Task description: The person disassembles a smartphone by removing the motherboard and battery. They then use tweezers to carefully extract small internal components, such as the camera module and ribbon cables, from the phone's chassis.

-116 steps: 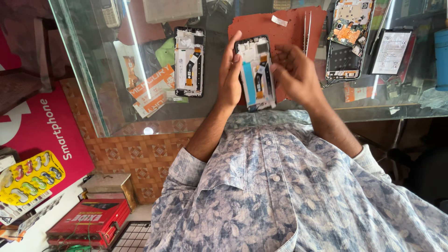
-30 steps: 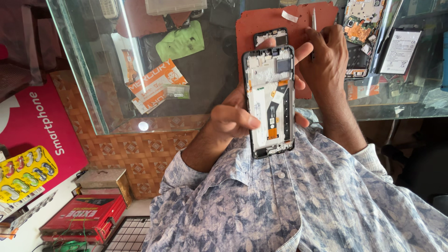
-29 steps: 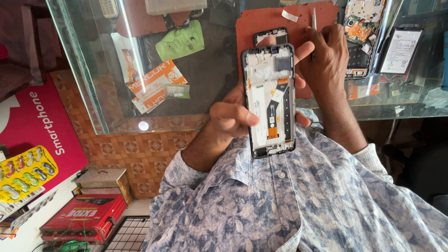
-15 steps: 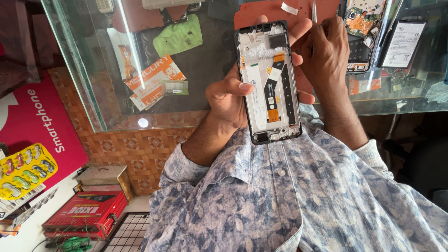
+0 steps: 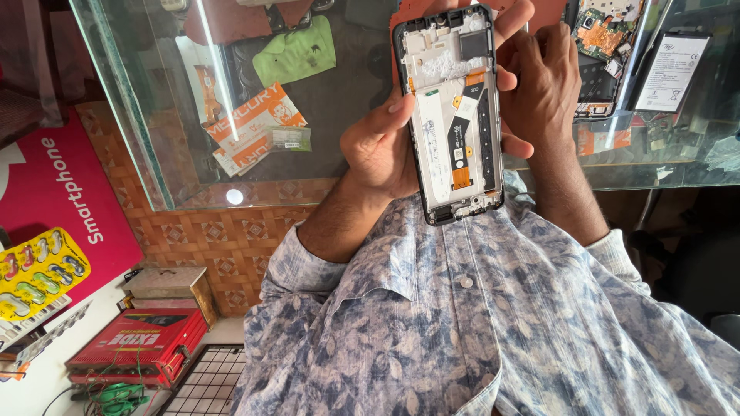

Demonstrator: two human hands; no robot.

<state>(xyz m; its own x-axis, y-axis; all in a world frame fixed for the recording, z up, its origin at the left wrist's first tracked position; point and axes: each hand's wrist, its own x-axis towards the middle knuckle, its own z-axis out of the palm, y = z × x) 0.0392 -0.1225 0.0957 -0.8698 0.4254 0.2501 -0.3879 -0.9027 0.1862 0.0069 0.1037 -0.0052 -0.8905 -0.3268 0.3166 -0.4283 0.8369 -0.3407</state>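
A: Nearest thing?
B: Blue floral shirt [image 5: 493,331]. Just above it, the opened black smartphone frame with white inner plate and orange-black flex strips [image 5: 455,115], now closer to cam and tilted vs half a sec ago, so the inside reads clearly.
A: Hands?
B: Left hand [image 5: 381,142] pinches its left edge. Right hand [image 5: 543,85] curls behind it; grip mostly hidden.
A: Behind?
B: Glass counter [image 5: 154,115], loose phone parts.

Daylight is bright and even over my view. A white glare streak runs along the glass counter [image 5: 154,115] edge at eleven o'clock, with a round reflection below it. Focus is sharp on the phone frame [image 5: 455,115]; corners bend slightly; shadow deepens at three o'clock
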